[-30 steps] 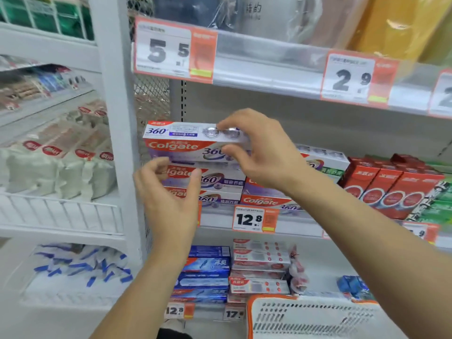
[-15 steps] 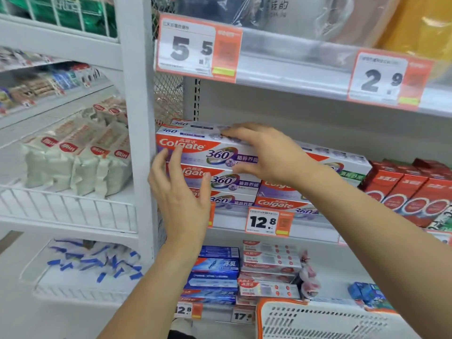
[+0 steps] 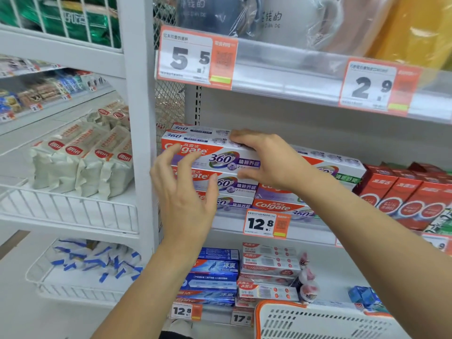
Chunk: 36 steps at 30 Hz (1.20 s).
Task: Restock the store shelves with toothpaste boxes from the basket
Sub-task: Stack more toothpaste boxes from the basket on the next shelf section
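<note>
Head view: top toothpaste box (image 3: 215,152) being squared onto its stack.
Right hand (image 3: 271,162) pinches its right end to steady it; left hand (image 3: 186,192), fingers spread, hovers at the front, touching nothing I can confirm.

Toothpaste box (image 3: 220,152) atop shelf (image 3: 230,222) stack
</note>
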Motion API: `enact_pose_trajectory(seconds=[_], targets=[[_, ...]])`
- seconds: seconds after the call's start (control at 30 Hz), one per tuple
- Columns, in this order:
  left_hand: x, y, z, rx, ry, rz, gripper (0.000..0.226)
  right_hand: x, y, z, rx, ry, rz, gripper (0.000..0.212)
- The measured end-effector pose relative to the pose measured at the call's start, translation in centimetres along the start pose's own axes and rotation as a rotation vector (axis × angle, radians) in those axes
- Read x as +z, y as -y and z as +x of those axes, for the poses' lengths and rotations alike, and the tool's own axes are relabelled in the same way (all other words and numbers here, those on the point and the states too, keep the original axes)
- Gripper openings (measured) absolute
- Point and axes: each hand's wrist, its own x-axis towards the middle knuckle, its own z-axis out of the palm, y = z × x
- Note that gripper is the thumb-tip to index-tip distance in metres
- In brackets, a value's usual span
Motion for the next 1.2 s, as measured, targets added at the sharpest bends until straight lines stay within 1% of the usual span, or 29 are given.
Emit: enact_pose_trajectory(seconds=[0.07,0.13,0.2,0.27,0.37,0.4,0.47,0.53,0.6,0.7,0.8,0.97,1.2], targets=[[0.5,-0.9,1.1,0.123,0.102,0.102,0.049,-0.1,-0.2,-0.2,-0.006,0.021,-0.03,0.087],[0.9,-1.9,2.5,0.239,0.24,0.205,0.061,-0.7,-1.0,-1.2,0.024,-0.006,-0.055,0.094],[1.2,-2.9,4.4,0.354,0.346,0.291,0.077,-2.0,-2.3,-2.6,0.083,-0.071,-0.085,0.092],[1.6,-3.9,6.4,0.443,0.447,0.396,0.092,-3.2,-3.8,-4.2,0.18,-0.07,-0.133,0.09],[2.7,-4.7,8.8,0.483,0.658,0.62,0.113,-3.4,-4.9,-5.8,0.284,0.016,-0.153,0.097],[3.2,-4.7,9.2,0.479,0.732,0.685,0.116,-3.0,-5.0,-6.0,0.289,0.03,-0.143,0.095],[4.0,-4.3,9.2,0.467,0.837,0.738,0.112,-2.2,-5.1,-6.4,0.259,0.014,-0.164,0.089],[4.3,-3.8,8.6,0.466,0.848,0.725,0.105,-2.0,-5.3,-6.6,0.226,-0.021,-0.167,0.085],[4.2,-3.4,8.1,0.48,0.809,0.698,0.102,-2.2,-5.3,-6.6,0.209,-0.039,-0.135,0.082],[3.9,-3.2,7.9,0.501,0.783,0.643,0.099,-2.4,-5.5,-6.8,0.202,-0.045,-0.069,0.077],[3.7,-3.3,8.2,0.483,0.789,0.588,0.095,-2.8,-5.7,-7.0,0.211,-0.037,0.013,0.073],[4.5,-3.6,8.2,0.519,0.809,0.642,0.094,-2.9,-5.7,-7.1,0.207,-0.026,0.025,0.072],[4.8,-3.7,7.5,0.526,0.792,0.672,0.09,-2.9,-5.1,-7.0,0.227,-0.01,0.015,0.072]])
